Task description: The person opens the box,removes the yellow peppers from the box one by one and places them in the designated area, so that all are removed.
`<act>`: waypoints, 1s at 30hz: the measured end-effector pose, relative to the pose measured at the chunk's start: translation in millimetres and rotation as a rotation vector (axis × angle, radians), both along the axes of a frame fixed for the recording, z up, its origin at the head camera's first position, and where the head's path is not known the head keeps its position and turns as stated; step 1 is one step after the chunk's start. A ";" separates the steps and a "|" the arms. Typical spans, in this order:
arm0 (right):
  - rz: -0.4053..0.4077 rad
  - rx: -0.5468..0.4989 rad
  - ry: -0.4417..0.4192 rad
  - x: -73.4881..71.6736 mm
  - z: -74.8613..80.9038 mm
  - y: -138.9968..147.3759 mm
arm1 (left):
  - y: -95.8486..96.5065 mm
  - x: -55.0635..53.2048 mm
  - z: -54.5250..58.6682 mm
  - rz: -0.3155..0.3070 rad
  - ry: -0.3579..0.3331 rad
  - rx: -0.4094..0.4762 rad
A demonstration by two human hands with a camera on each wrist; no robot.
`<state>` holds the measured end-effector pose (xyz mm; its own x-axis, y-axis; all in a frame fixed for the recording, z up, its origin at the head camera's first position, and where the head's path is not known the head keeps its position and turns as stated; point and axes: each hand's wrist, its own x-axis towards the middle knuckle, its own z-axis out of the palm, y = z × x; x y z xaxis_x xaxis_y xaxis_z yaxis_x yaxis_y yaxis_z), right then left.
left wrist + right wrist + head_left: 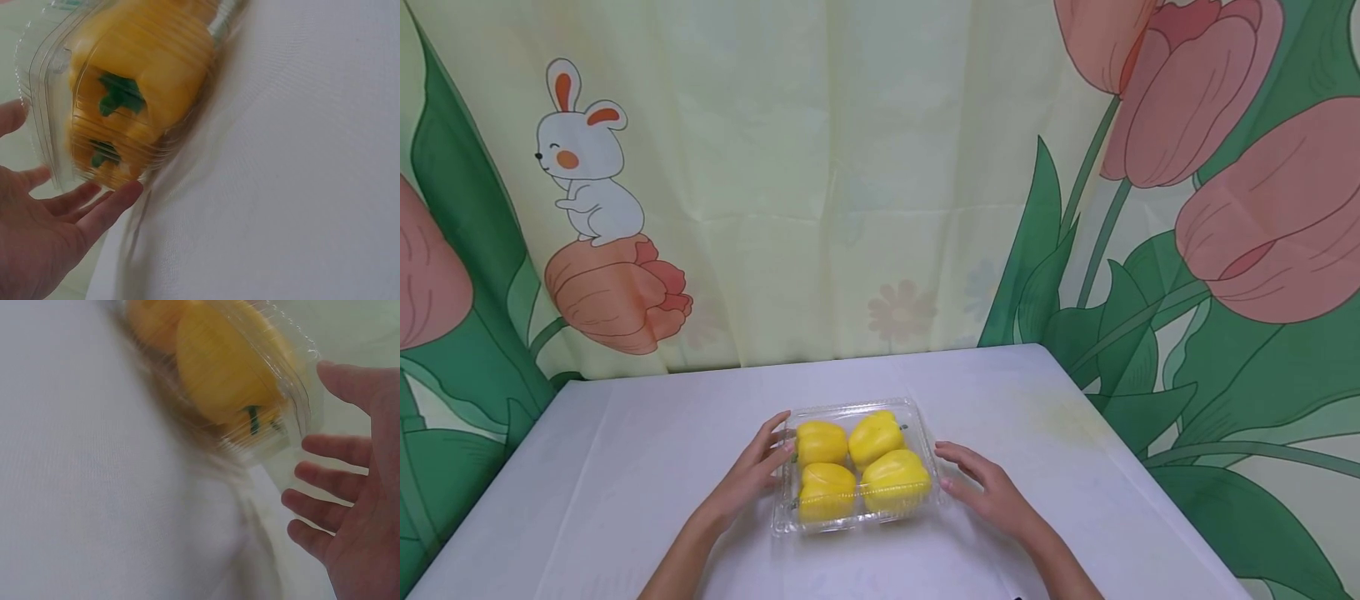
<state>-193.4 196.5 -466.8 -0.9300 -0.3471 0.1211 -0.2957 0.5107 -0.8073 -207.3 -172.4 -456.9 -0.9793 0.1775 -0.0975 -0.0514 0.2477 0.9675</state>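
Observation:
A clear plastic clamshell box (pixel 831 527) sits on the white-covered table with several yellow bell peppers (pixel 827 490) inside. Green stems show on the peppers (pixel 122 94) in the left wrist view. My left hand (pixel 748 479) is at the box's left side, fingers spread and lightly bent, with fingertips at its wall; firm contact is hard to tell. On the other side, my right hand (pixel 988 492) faces the box with fingers apart. A small gap separates the right fingertips from the box (pixel 300 406) in the right wrist view. Neither hand holds anything.
The white tablecloth (pixel 625 467) spreads around the box. Behind the table hangs a pale curtain (pixel 760 167) printed with a rabbit and tulips. A small dark object (pixel 1018 597) shows at the bottom edge, too cut off to identify.

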 end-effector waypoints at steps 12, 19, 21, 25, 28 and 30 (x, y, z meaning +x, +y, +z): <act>-0.053 -0.012 -0.061 1.0 1.2 -1.9 | 0.3 -1.2 -0.6 0.007 -0.002 0.017; -0.038 -0.006 -0.071 2.7 -0.3 -0.3 | 0.9 -1.5 -0.1 0.010 -0.008 0.009; -0.030 -0.002 -0.080 3.8 -0.4 -0.3 | 0.9 -1.6 -0.3 0.009 -0.007 0.009; -0.026 -0.003 -0.123 5.4 -0.2 -0.6 | 0.6 -1.6 -1.2 0.009 -0.005 0.013; -0.032 -0.003 -0.154 5.5 -1.2 0.3 | 0.4 -1.8 -1.6 0.008 -0.008 0.014; -0.032 0.004 -0.156 5.1 -2.6 1.5 | 0.3 -1.9 -1.9 0.009 -0.010 0.014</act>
<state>-188.2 198.0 -469.4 -0.9480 -0.3172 -0.0272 -0.1505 0.5216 -0.8398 -209.2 -172.1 -458.8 -0.9798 0.1703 -0.1045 -0.0629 0.2333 0.9704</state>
